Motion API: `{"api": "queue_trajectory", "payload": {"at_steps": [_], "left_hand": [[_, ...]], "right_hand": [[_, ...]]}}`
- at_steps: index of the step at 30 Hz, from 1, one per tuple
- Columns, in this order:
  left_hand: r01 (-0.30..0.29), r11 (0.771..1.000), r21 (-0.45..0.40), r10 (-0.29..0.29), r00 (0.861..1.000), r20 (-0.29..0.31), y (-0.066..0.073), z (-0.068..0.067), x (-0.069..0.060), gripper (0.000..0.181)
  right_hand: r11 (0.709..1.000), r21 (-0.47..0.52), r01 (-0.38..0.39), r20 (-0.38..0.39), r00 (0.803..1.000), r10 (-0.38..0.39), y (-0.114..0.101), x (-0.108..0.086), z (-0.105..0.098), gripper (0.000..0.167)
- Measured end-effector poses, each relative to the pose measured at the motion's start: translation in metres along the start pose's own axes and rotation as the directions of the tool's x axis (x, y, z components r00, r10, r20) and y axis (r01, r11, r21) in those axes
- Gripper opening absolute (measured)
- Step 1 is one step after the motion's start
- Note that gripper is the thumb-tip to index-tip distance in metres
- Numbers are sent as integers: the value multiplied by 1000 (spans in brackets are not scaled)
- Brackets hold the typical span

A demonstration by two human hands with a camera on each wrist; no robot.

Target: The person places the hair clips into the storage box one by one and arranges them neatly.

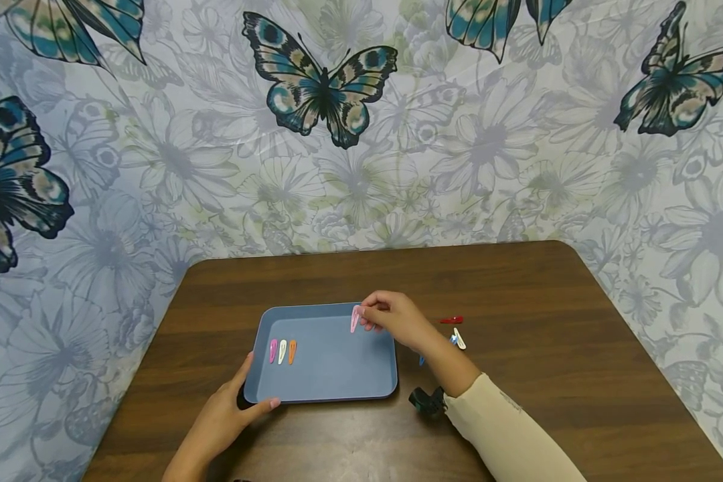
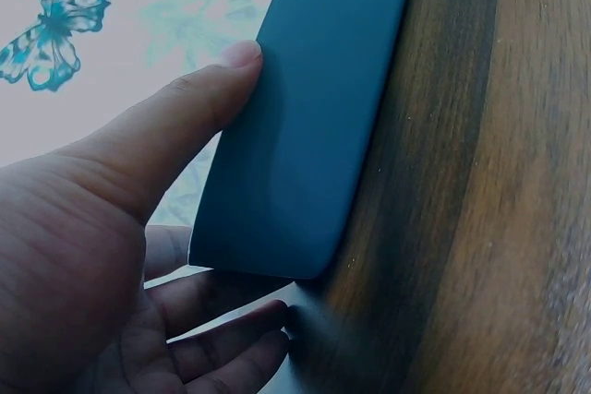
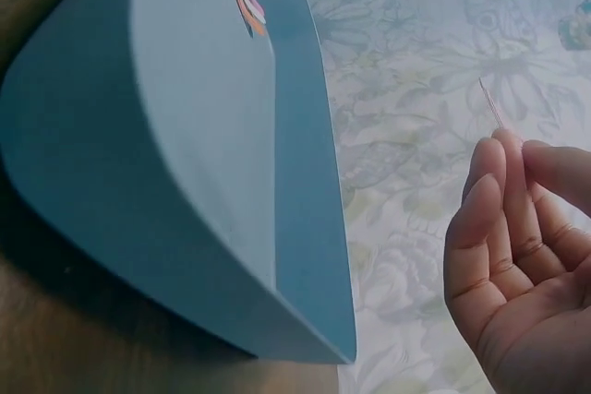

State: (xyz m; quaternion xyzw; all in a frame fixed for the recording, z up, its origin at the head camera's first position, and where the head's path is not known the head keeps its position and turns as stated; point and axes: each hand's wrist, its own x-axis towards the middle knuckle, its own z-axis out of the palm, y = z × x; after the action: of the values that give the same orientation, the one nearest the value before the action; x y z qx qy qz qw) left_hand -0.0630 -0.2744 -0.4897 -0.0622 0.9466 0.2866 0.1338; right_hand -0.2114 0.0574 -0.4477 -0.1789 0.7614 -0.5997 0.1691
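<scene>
A blue-grey tray lies on the table. In it, toward the left, a pink hair clip, a white clip and an orange clip stand side by side in a row. My right hand pinches a light pink hair clip between thumb and fingertips above the tray's far right part; the right wrist view shows that clip edge-on. At the tray's near left corner, my left hand holds the rim, its thumb on the front wall and its fingers around the corner.
Right of the tray, partly behind the right forearm, lie a red clip, a white clip and blue clips. The brown wooden table meets a butterfly-patterned cloth behind it. A dark wrist device sits at the right cuff.
</scene>
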Motion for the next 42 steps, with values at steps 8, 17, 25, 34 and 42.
{"api": "queue_trajectory", "payload": {"at_steps": [8,17,25,34,42], "left_hand": [[0,1000,5,0,1000,0,-1,0,-1,118],[-9,1000,5,9,1000,-1,1,-1,-2,118],[-6,1000,-2,6,1000,-1,2,-2,-2,117],[-3,1000,0,3,1000,1,2,-3,0,116],[-16,1000,-3,16,1000,-11,1,-1,1,115]], "right_hand": [[1000,14,19,40,999,-19,-3,14,13,18],[999,28,19,73,997,-21,-2,27,30,18],[1000,17,24,92,995,-25,0,37,38,17],[999,32,6,105,994,-10,-1,47,45,20],[998,55,-37,153,988,28,5,61,54,13]]}}
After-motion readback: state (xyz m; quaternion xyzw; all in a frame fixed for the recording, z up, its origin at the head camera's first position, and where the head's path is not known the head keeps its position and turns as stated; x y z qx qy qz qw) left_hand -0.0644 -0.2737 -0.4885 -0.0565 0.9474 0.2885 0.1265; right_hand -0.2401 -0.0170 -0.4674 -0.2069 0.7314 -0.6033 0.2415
